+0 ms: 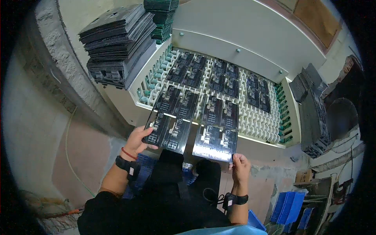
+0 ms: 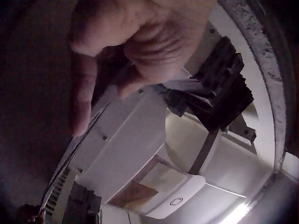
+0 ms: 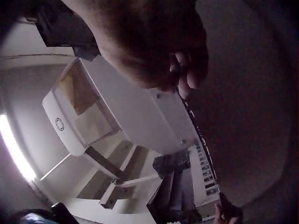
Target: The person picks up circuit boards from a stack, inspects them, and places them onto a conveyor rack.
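Note:
In the head view, my left hand [image 1: 138, 141] grips a black printed circuit board panel [image 1: 171, 117] by its lower left edge, the thumb on top. The panel carries white print in several rectangular blocks. A second, similar circuit board panel [image 1: 216, 127] lies to its right, a narrow gap between them. At its lower right corner my right hand [image 1: 240, 166] pinches it between thumb and fingers. Light glares off its near half. In the left wrist view, the thumb and fingers hold a thin panel edge [image 2: 79, 144]. Curled fingers [image 3: 184, 77] show at a panel edge in the right wrist view.
Beyond the panels is a machine bed with white roller wheels [image 1: 258, 125], bearing several more panels [image 1: 225, 78]. Tall stacks of dark slotted trays stand at the left [image 1: 117, 47] and right [image 1: 313, 113]. Blue bins [image 1: 288, 207] sit at lower right.

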`<action>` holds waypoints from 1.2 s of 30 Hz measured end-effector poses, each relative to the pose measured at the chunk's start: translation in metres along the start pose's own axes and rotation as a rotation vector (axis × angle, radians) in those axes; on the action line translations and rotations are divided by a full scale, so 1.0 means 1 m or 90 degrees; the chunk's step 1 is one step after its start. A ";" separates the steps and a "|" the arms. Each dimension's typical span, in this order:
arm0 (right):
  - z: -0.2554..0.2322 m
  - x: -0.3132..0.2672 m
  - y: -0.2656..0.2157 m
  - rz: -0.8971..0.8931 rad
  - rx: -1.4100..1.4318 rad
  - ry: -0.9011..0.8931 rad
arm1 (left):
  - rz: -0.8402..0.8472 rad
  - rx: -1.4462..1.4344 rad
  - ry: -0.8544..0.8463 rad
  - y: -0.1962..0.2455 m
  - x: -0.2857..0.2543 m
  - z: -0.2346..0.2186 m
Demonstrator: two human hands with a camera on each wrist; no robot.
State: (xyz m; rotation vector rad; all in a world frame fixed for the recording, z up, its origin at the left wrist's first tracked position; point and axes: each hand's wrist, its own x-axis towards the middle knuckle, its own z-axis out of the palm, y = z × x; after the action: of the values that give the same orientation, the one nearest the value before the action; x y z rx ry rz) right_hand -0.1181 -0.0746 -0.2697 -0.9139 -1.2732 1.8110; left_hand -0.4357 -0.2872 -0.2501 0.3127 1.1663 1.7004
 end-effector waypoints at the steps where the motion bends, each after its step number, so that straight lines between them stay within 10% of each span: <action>1: 0.004 0.003 -0.002 0.007 0.011 0.001 | 0.007 -0.011 0.015 0.003 0.002 0.003; 11: 0.019 0.011 -0.010 0.005 -0.065 0.115 | 0.011 -0.019 0.014 0.013 0.019 0.009; 25: -0.109 0.020 -0.018 -0.072 0.060 0.249 | 0.036 -0.163 -0.084 0.009 0.045 -0.002; 36: -0.144 0.054 -0.035 -0.028 0.036 0.276 | -0.167 -0.477 -0.176 -0.045 0.030 -0.044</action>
State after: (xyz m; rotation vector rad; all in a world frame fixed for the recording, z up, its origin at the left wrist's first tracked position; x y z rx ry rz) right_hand -0.0142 0.0435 -0.2807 -1.1601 -0.9557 1.4996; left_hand -0.4524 -0.2854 -0.3176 -0.0727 0.3017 1.6662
